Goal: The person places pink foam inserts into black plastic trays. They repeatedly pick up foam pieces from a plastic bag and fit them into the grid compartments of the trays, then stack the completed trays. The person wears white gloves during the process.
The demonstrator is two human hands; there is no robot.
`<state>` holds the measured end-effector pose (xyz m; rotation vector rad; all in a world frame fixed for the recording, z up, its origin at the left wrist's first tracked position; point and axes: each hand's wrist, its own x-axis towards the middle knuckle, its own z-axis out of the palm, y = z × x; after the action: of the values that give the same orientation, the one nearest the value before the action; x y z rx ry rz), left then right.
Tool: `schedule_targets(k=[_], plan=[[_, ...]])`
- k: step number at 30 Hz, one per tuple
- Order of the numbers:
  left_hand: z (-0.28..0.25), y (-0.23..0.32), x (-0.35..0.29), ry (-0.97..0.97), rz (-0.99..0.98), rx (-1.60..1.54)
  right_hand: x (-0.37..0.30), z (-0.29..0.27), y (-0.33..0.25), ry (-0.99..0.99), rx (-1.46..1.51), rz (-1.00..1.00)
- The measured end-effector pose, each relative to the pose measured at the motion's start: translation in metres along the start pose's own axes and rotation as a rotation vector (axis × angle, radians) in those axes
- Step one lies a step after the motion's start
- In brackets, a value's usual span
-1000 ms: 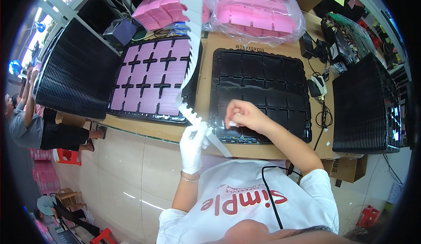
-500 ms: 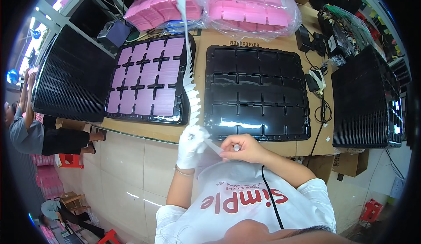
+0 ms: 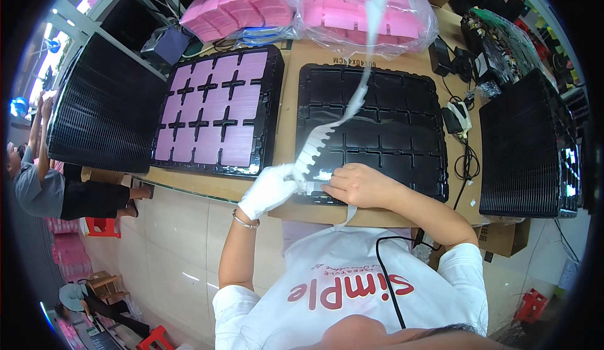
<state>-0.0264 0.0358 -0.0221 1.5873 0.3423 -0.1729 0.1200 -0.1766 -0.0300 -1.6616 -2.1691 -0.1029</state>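
Brown cardboard (image 3: 288, 114) underlies a black tray (image 3: 402, 123) centrally in the head view. From top middle, a white notched strip (image 3: 308, 150) descends to lower centre, pinched by the gloved left hand (image 3: 270, 192); the bare right hand (image 3: 360, 186) curls beside it, grip unclear.

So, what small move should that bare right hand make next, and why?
Perhaps the right hand should pinch the notched white strip and draw on it gently: the gloved left hand holds the strip steady, and the bare fingertips are right beside it. Whether they grip it yet is hard to tell.
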Motion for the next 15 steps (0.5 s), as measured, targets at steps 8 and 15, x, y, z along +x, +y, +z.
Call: schedule_targets(k=[8,15], plan=[[-0.0009,-0.0042,0.0011,0.001,0.01,0.103,0.0044,-0.0087,0.0006,-0.154,0.002,0.005],[-0.003,-0.0098,0.0012,0.005,-0.014,0.059,0.0073,-0.0058,0.0043,-0.105,0.053,-0.015]])
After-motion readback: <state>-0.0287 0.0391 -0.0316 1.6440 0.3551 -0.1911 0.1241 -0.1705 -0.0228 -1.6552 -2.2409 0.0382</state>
